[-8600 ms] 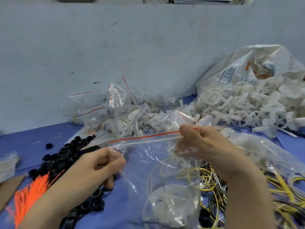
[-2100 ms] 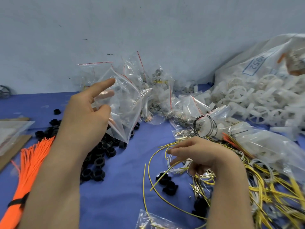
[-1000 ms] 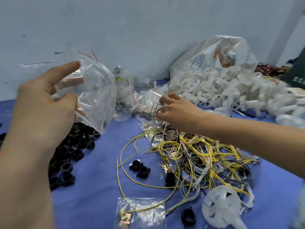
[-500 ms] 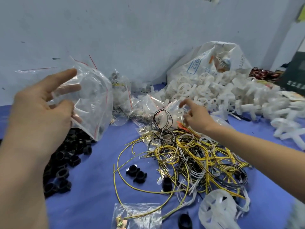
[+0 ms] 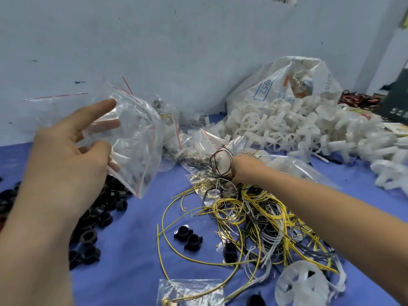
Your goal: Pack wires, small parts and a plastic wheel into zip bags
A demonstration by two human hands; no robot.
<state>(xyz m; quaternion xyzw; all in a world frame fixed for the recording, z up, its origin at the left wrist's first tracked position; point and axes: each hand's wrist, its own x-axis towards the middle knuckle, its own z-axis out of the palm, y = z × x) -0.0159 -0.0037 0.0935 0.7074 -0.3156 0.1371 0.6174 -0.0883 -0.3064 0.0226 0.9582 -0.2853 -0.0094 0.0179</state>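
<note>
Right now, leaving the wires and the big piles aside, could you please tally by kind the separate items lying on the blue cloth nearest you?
Black plastic clips: 4
Flat clear zip bag: 1
White spoked plastic wheel: 1
Total: 6

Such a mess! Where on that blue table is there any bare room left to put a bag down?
One bare patch of the blue table lies between the heap of black rings and the tangle of wires. Another is at far left, under the wall, and another on the right, beyond the right forearm. Along the wall it is crowded: filled bags, then the white wheels.
</note>
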